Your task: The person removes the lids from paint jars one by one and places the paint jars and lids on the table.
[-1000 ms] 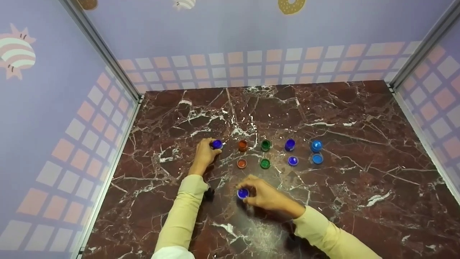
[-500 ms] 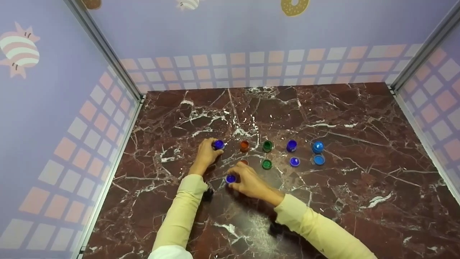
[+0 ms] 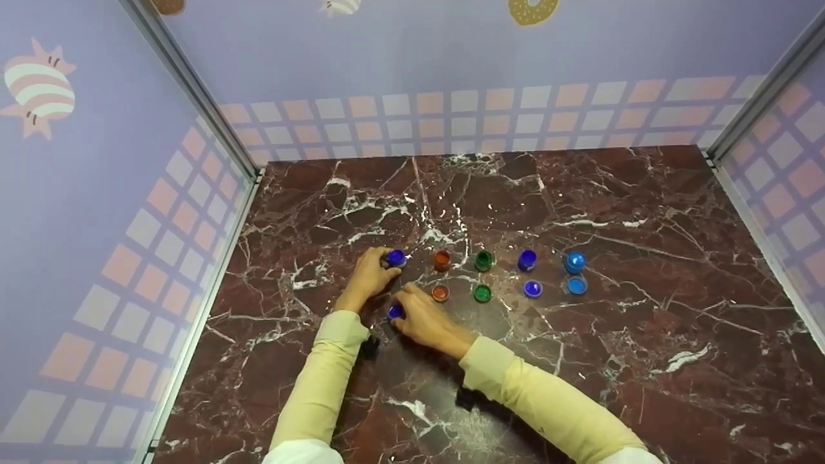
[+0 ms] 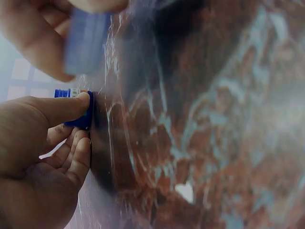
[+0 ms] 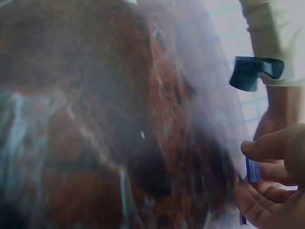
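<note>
My left hand point(image 3: 370, 276) grips a small blue paint pot point(image 3: 396, 258) that stands uncapped at the left end of a row of pots; the left wrist view shows thumb and fingers around the pot point(image 4: 82, 114). Nearer to me, my right hand point(image 3: 422, 319) pinches a blue lid point(image 3: 395, 312) by its edge, its inner side facing up. In the right wrist view the lid point(image 5: 252, 170) appears edge-on between thumb and fingers. To the right of the gripped pot stands an orange pot point(image 3: 442, 260), with its orange lid point(image 3: 440, 293) lying in front of it.
Further right stand a green pot point(image 3: 483, 260), a second dark blue pot point(image 3: 527, 260) and a light blue pot point(image 3: 575, 261). In front of them lie a green lid point(image 3: 482, 293), a dark blue lid point(image 3: 532, 289) and a light blue lid point(image 3: 577, 285). Patterned walls enclose the marbled table point(image 3: 644, 322).
My right hand has carried the blue lid left and away from me, closer to the left hand. The left hand keeps its grip on the blue pot in place.
</note>
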`<state>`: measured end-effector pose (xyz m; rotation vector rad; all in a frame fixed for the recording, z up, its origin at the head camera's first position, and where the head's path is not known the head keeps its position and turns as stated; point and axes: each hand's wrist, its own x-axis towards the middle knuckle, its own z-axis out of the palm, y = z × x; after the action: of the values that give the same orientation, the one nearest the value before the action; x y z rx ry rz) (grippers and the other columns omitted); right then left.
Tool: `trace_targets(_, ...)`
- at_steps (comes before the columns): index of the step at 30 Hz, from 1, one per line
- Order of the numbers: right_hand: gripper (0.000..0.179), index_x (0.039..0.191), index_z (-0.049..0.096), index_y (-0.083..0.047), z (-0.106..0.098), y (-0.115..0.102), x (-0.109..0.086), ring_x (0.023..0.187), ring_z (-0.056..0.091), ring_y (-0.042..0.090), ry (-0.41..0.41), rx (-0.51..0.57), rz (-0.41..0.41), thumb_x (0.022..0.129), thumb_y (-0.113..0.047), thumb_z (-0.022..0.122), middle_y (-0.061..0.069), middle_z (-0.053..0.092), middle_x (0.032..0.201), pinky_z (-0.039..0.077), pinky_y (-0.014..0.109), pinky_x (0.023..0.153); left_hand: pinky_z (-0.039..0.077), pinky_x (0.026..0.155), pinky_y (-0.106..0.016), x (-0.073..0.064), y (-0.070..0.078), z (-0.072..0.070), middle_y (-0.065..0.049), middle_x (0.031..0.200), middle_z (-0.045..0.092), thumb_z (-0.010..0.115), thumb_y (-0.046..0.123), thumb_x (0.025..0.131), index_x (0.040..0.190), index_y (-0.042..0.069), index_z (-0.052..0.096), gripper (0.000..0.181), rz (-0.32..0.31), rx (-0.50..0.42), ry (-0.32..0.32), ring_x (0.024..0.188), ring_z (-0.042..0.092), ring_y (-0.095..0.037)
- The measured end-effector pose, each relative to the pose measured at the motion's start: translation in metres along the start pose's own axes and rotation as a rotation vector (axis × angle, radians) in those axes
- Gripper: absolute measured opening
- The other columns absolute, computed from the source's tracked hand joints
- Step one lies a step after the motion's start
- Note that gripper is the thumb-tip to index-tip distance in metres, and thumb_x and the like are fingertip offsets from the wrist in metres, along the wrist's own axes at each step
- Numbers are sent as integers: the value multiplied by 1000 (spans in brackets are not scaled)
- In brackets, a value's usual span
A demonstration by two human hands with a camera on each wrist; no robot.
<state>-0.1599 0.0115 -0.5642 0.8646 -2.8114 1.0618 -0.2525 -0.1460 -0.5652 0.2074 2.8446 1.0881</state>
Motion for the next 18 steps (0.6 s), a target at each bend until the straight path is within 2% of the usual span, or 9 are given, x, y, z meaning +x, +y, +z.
trace_targets(4,27,108,71,1,6,-1,5,87,59,24,-5,-29,7,84,-8,80,8,54,97,54,39,78,51,94,-42,0,0,-1,-16,110,63,79,10,91,129,-3,65,43,1,-12,-6,102,64,-31)
trace_targets(11,28,108,71,3,11,-1,11,87,63,28,62,-47,31,83,-6,80,12,57,99,55,41,79,52,95,-42,0,-1,-2,-16,108,62,77,7,91,124,-5,66,36,44,-28,3,102,64,-32)
trace_targets(18,26,105,70,2,16,-1,17,88,63,29,67,-41,55,84,-8,81,13,58,100,55,42,80,53,94,-41,-1,-2,-4,-16,108,62,77,6,91,124,-5,66,36,24,-45,4,101,66,-31)
